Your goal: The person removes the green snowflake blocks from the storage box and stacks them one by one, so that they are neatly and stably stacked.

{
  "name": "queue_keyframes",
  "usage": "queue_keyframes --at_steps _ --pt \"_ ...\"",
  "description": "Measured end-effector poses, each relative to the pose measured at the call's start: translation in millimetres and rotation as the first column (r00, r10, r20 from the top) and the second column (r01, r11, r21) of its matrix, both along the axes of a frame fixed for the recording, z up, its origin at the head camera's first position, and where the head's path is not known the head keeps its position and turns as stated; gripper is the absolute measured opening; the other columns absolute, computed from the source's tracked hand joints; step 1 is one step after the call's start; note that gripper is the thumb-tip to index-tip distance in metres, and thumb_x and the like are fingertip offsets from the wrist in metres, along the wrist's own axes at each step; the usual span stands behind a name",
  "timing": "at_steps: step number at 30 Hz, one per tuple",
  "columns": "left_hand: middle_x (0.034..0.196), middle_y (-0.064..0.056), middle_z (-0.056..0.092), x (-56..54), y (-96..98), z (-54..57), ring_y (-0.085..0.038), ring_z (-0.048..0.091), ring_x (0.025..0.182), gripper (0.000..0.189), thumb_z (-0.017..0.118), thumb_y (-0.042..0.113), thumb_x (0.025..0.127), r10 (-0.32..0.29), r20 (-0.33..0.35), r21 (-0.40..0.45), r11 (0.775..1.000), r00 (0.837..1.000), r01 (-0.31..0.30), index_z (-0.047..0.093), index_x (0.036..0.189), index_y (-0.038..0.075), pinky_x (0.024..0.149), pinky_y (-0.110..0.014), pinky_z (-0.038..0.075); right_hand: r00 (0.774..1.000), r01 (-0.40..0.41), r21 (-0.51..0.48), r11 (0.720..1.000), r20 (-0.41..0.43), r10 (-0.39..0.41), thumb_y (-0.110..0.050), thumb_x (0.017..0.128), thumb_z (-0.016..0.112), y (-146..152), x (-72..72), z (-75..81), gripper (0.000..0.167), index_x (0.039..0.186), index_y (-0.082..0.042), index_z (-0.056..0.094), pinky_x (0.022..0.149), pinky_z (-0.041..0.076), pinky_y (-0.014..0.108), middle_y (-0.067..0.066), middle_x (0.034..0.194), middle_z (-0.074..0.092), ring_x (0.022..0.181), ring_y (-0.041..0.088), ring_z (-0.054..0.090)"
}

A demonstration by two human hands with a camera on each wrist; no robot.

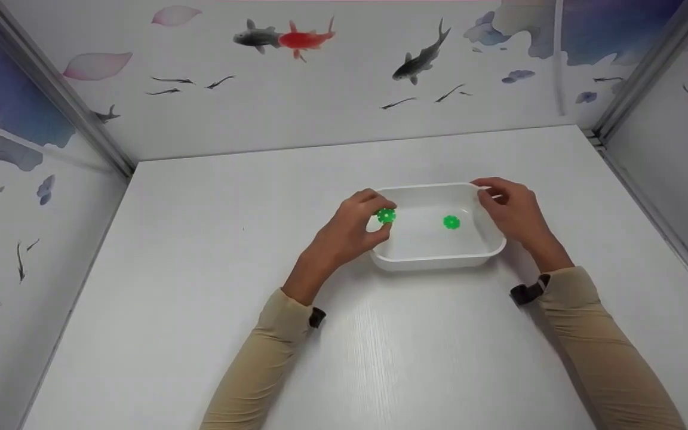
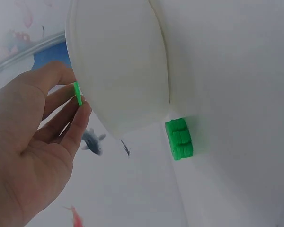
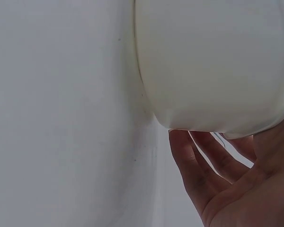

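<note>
A white rectangular tray (image 1: 421, 260) with a raised rim lies on the table. Over its left end, my left hand (image 1: 353, 227) pinches a small green flower-shaped disc (image 1: 386, 215) between thumb and fingers. That same disc shows edge-on in the left wrist view. Inside the tray lies another green flower-shaped disc (image 1: 451, 222), right of the middle. My right hand (image 1: 516, 214) grips the rim at the tray's far right corner. The left wrist view also shows a short stack of green discs (image 2: 180, 139) beside the tray's end, hidden behind my left hand in the head view.
The white table (image 1: 200, 269) ends at a back wall (image 1: 344, 113) painted with fish. Side panels with metal frame posts (image 1: 96, 128) stand to the left and right. Bare tabletop shows left of the tray and in front of it.
</note>
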State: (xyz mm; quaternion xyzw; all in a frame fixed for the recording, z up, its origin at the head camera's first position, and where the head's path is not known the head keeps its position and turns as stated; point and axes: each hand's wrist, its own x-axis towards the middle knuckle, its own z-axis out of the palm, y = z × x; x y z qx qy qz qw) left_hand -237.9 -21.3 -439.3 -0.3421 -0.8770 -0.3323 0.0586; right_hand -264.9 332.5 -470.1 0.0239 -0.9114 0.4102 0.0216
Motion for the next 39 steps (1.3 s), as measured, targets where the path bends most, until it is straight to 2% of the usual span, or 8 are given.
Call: queue_keyframes --at_steps 6,13,25,33,39 --pt "0.13 -0.012 0.069 -0.1 -5.8 -0.4 -0.022 0.07 0.118 0.036 0.076 0.013 0.1 0.02 0.037 0.004 1.0 0.999 -0.02 0.072 0.135 0.005 0.103 -0.034 0.062 1.0 0.012 -0.002 1.0 0.012 -0.012 -0.042 0.112 0.056 0 0.7 -0.7 0.045 0.15 -0.02 0.065 0.102 0.056 0.053 0.021 0.139 0.069 0.121 0.038 0.069" --pt "0.129 -0.01 0.07 2.4 -17.2 -2.3 -0.022 0.066 0.122 0.034 0.076 0.012 0.1 0.037 0.035 -0.01 0.999 0.999 -0.037 0.073 0.133 0.007 0.105 -0.031 0.06 1.0 0.008 -0.009 1.0 0.013 -0.008 -0.039 0.112 0.057 -2 0.6 0.5 0.044 0.15 -0.019 0.065 0.106 0.055 0.057 0.022 0.141 0.068 0.123 0.04 0.068" --pt "0.127 -0.015 0.069 5.0 -41.9 -6.7 -0.029 0.07 0.117 0.033 0.074 0.009 0.1 0.033 0.062 0.061 0.997 0.997 -0.037 0.073 0.132 0.002 0.102 -0.045 0.063 1.0 -0.003 0.005 1.0 0.019 0.003 -0.042 0.112 0.057 -2 -1.0 -0.4 0.045 0.15 -0.021 0.066 0.104 0.056 0.056 0.02 0.143 0.068 0.123 0.039 0.068" --pt "0.127 -0.012 0.071 2.8 -48.5 -14.1 -0.026 0.071 0.113 0.032 0.074 0.009 0.099 0.061 0.114 0.088 0.994 0.992 -0.071 0.074 0.131 0.004 0.102 -0.043 0.063 1.0 -0.002 0.015 1.0 0.001 0.002 -0.041 0.112 0.057 -2 -1.9 1.6 0.043 0.149 -0.021 0.067 0.101 0.056 0.053 0.021 0.141 0.069 0.122 0.038 0.069" --pt "0.126 -0.011 0.072 1.2 -50.5 -15.7 -0.025 0.071 0.114 0.033 0.075 0.011 0.099 0.091 0.136 0.068 0.993 0.987 -0.101 0.074 0.132 0.005 0.102 -0.039 0.062 1.0 0.001 0.021 1.0 -0.004 -0.001 -0.041 0.112 0.056 1 -2.1 0.5 0.043 0.149 -0.021 0.066 0.101 0.055 0.051 0.019 0.14 0.07 0.12 0.036 0.068"
